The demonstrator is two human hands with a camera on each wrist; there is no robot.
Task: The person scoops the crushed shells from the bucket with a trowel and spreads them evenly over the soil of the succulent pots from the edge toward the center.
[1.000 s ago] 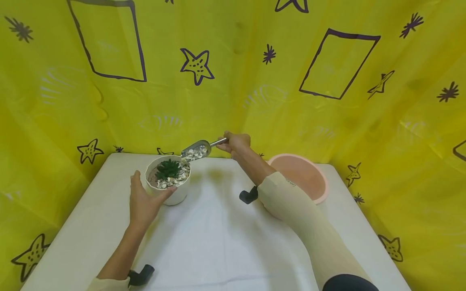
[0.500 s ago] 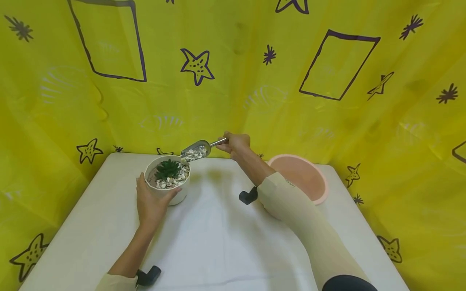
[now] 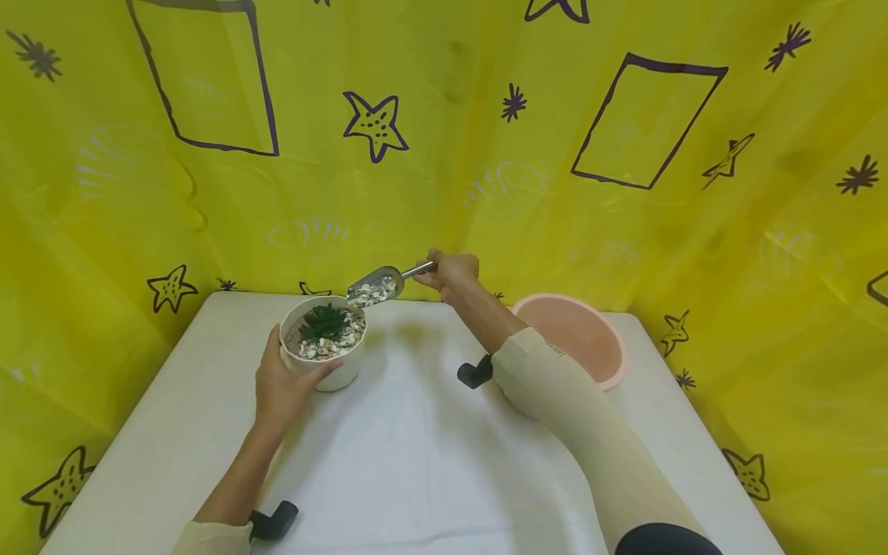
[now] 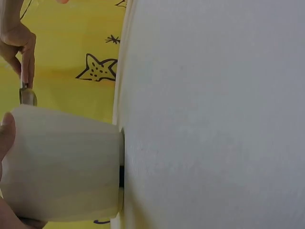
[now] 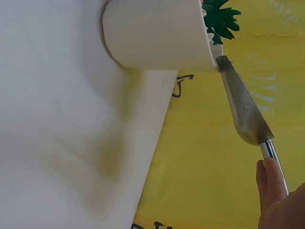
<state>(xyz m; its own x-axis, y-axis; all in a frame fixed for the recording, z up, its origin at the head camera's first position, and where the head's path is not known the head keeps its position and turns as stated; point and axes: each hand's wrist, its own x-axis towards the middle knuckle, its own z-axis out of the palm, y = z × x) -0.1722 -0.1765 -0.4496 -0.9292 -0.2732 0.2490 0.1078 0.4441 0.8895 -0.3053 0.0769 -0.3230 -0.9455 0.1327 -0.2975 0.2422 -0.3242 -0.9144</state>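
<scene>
A white pot [image 3: 340,376] stands at the back left of the table, holding a green succulent [image 3: 324,322] with pale pebbles [image 3: 321,348] beside it. My left hand [image 3: 279,385] holds the pot from the near left, fingers along its left side and thumb across the front. My right hand [image 3: 454,274] grips the handle of a metal scoop [image 3: 388,277] loaded with more pebbles. In the right wrist view the tip of the scoop [image 5: 245,112] meets the pot's rim. The left wrist view shows the pot's side wall [image 4: 62,162] between thumb and fingers.
A pink basin [image 3: 576,331] sits at the back right, partly behind my right forearm. The white-covered table [image 3: 416,462] ends at a yellow patterned curtain [image 3: 444,154] at the back and sides.
My left hand, spread with its fingers off the pot a second ago, has come in and taken hold of it. The scoop has stayed at the rim, its pebbles still in it.
</scene>
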